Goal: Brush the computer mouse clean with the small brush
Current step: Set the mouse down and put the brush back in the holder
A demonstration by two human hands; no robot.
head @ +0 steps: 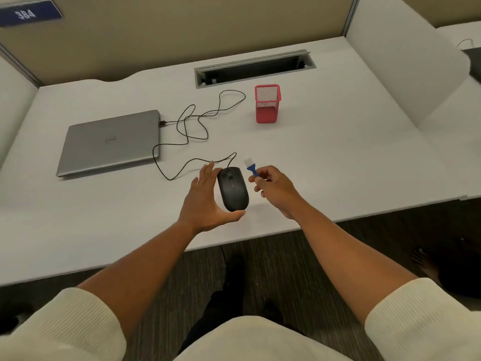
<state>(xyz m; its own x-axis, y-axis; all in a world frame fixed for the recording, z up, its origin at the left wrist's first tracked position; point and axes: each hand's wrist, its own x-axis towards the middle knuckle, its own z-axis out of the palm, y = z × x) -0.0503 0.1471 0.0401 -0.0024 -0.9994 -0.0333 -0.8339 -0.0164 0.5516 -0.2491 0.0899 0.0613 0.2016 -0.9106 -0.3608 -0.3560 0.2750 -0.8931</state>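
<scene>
Head view showed the left hand spread loosely around the mouse, the right hand pinching the brush; steadying the mouse first seemed wise.

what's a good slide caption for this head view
Left hand steadies a black wired mouse while the right hand holds a small blue brush beside it.

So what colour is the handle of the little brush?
Blue, with white bristles; the head view shows the brush in the right hand.

Mouse between my hands; brush in my right hand; laptop beyond my left hand.
</scene>
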